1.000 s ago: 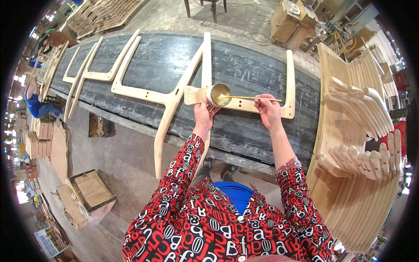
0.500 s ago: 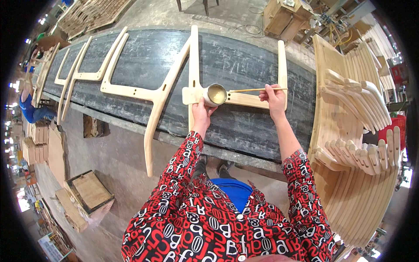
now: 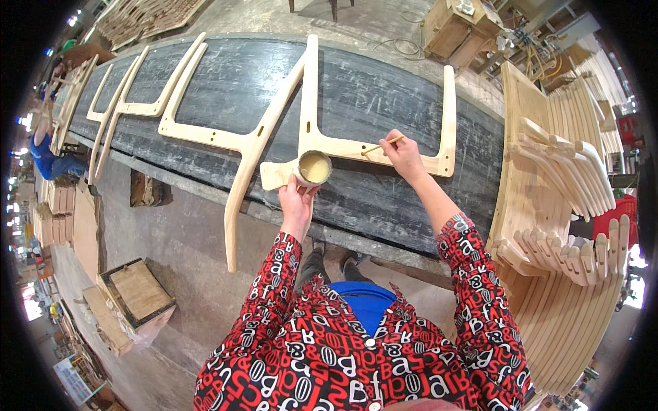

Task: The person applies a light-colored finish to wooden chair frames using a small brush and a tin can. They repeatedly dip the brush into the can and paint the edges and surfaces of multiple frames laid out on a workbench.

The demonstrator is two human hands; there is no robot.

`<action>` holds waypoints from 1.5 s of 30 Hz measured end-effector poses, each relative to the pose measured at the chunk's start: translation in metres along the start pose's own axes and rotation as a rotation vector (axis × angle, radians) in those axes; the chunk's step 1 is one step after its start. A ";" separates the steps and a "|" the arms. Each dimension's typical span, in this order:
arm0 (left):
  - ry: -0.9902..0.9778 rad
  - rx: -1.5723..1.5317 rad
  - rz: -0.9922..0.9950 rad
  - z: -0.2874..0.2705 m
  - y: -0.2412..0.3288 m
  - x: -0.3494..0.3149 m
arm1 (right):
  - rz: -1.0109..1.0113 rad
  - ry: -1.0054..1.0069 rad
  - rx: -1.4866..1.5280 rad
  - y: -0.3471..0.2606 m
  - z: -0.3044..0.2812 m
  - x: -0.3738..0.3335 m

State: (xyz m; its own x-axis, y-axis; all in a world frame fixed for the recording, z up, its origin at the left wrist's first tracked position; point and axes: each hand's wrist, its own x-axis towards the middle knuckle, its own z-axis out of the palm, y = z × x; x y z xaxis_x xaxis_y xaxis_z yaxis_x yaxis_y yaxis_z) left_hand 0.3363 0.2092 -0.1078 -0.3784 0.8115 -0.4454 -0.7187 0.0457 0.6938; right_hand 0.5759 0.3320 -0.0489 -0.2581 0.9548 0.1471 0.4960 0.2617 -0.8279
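My left hand (image 3: 296, 205) is closed around a small round cup (image 3: 315, 168) of pale, creamy liquid, probably glue. A flat, paddle-shaped piece of wood (image 3: 276, 175) sticks out to the left of the cup; how the two are joined is hidden. Between the pinched fingers of my right hand (image 3: 406, 159) is a thin wooden stick (image 3: 381, 145). Its lower tip touches or hovers just over the small holes in the crossbar of a pale wooden chair frame (image 3: 343, 146). That frame lies flat on the dark worktable (image 3: 240, 82), with one upright near each end.
More wooden frames (image 3: 199, 135) lie leftward along the table, one leg overhanging the near edge. Stacked curved wooden parts (image 3: 565, 253) stand at the right. A wooden box (image 3: 137, 291) sits on the floor at lower left. Another person (image 3: 44, 154) in blue is at far left.
My left hand has brought the cup and paddle-shaped wood left and nearer to me. The stick in my right hand has swung from beside the cup to the crossbar's holes.
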 end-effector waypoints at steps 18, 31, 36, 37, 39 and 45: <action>-0.042 0.044 0.006 -0.001 -0.004 0.002 | -0.201 -0.124 -0.193 -0.008 0.009 0.023; -0.040 0.057 0.021 0.007 -0.007 0.006 | -0.378 -0.551 -0.210 -0.013 -0.022 0.048; -0.084 0.136 0.055 0.019 -0.012 0.014 | -0.254 -0.392 -0.015 -0.008 -0.043 0.033; -0.094 0.142 0.068 0.022 -0.013 0.016 | -0.138 -0.319 0.040 -0.006 -0.045 0.026; -0.085 0.203 0.062 0.031 -0.017 0.020 | 0.018 -0.177 0.205 -0.002 -0.049 0.013; -0.110 0.272 0.045 0.066 -0.044 0.017 | 0.097 0.052 0.520 0.011 -0.050 -0.023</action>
State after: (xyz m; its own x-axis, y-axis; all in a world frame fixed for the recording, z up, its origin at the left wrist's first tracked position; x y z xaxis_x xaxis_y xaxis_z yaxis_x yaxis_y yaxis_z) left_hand 0.3998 0.2599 -0.1083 -0.3301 0.8736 -0.3576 -0.5146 0.1511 0.8440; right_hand 0.6284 0.3195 -0.0346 -0.1834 0.9803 0.0728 0.0356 0.0806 -0.9961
